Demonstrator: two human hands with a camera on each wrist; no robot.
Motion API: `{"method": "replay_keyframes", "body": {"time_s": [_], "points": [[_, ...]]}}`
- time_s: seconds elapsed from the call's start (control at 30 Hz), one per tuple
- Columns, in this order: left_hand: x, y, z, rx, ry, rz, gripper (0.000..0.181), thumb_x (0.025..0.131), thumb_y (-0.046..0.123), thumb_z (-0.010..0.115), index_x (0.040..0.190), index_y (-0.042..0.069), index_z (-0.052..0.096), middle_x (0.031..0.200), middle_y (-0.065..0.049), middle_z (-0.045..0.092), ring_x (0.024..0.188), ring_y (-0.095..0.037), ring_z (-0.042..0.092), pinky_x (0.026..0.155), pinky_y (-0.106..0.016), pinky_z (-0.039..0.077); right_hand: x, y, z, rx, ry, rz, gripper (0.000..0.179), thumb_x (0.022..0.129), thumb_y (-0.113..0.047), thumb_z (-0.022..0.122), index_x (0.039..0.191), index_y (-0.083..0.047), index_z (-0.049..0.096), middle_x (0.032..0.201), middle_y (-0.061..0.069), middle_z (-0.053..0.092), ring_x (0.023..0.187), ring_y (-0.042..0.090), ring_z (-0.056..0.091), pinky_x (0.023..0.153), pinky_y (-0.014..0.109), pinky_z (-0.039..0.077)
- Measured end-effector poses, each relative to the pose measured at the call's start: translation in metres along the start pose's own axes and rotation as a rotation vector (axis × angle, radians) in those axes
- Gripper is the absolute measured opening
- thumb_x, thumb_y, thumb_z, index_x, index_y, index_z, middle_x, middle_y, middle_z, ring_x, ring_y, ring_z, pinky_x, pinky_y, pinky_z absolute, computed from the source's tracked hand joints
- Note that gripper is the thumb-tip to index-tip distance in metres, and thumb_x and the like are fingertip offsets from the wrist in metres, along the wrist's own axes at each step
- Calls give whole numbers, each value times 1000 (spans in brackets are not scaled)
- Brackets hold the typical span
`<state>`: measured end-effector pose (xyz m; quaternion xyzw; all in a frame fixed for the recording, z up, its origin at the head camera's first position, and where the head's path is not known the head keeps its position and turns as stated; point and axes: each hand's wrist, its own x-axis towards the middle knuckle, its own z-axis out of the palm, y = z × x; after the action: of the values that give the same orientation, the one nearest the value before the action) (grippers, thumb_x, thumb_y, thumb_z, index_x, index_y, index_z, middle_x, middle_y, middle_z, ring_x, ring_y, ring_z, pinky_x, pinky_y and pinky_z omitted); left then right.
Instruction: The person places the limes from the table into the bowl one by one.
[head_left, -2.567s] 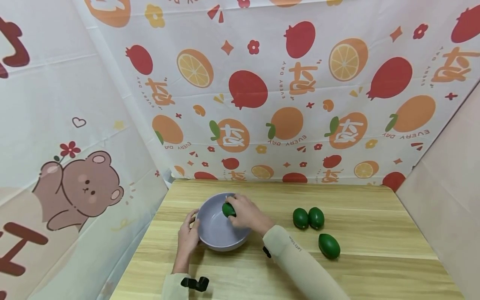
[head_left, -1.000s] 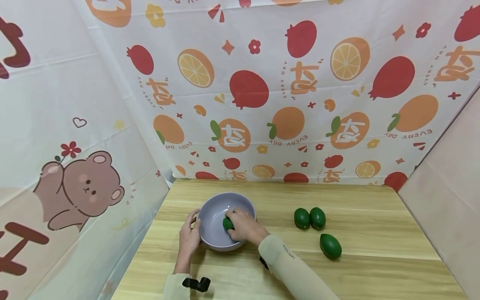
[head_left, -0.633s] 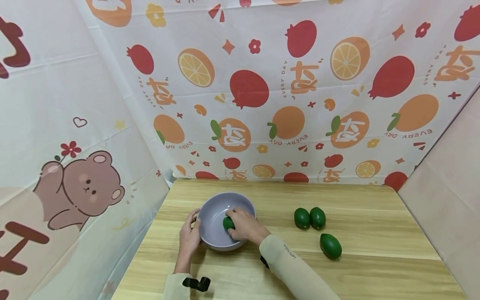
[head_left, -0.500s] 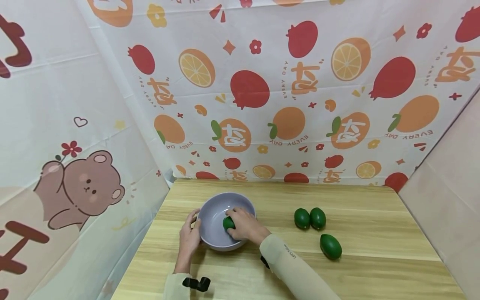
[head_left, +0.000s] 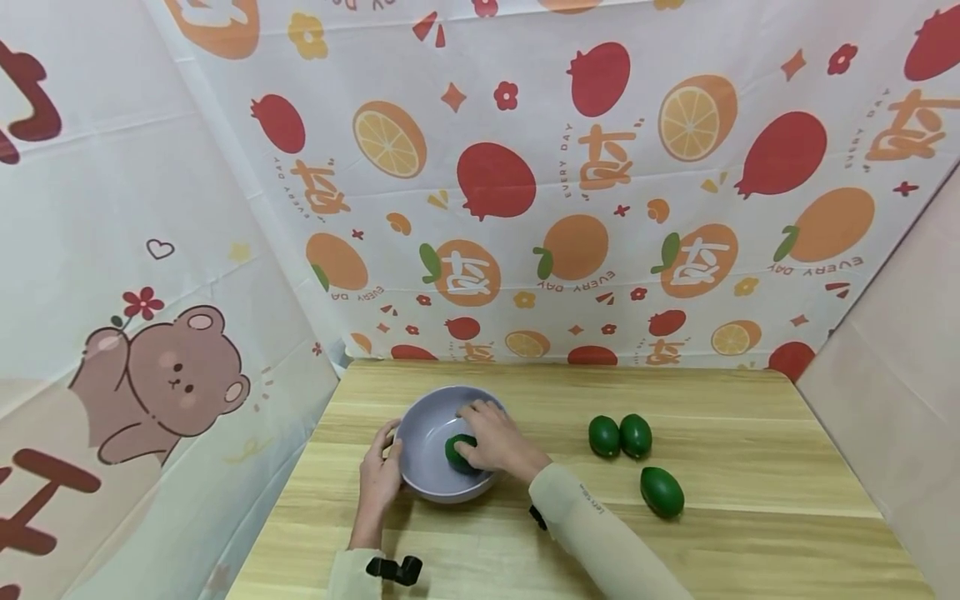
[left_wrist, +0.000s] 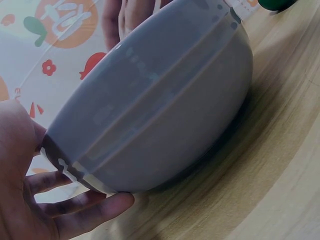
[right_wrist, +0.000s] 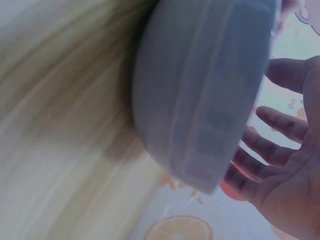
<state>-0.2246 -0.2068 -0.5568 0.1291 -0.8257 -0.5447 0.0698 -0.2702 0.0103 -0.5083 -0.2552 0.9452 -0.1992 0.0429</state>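
Observation:
A grey-lilac bowl (head_left: 430, 442) stands on the table toward the left. My left hand (head_left: 380, 475) grips its left rim, with the thumb over the edge and the fingers against the outer wall, as the left wrist view shows. Inside the bowl lies a dark green oval fruit (head_left: 454, 455), smooth and glossy. Over the bowl's right side is my right hand (head_left: 498, 439), its thumb overlapping the fruit in the head view. In the right wrist view the fingers (right_wrist: 270, 150) of that hand are spread apart, behind the bowl's rim.
Right of the bowl, two similar green fruits (head_left: 635, 436) lie side by side on the wooden table (head_left: 750, 433). A third green fruit (head_left: 662, 492) lies nearer the front. A fruit-printed cloth (head_left: 555, 333) hangs behind the table's back edge.
My right hand carried the green fruit down into the bowl, then loosened its fingers and drew slightly up and right, leaving the fruit there. The left hand stays on the rim.

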Motion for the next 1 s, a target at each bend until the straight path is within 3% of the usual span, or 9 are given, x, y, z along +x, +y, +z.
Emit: {"method": "replay_keyframes", "body": {"time_s": [0.57,1.0], "points": [[-3,-1,-2,-4,-19,-18,40,109,22,43,149,23,48,148,-26,50,101,-37,68,60,-30,57,-16,24,-65,102,188,33,54,96,-34,69,144,-14,54,149,14,53,139,34,51,111,54,47],[-2,-2,0,-1,-14,-3,40,109,22,44,148,23,49,147,-26,51,100,-37,68,62,-28,55,-36,64,-100,188,326,66,54,94,-29,72,142,-12,56,145,12,58,139,33,50,116,53,43]]}}
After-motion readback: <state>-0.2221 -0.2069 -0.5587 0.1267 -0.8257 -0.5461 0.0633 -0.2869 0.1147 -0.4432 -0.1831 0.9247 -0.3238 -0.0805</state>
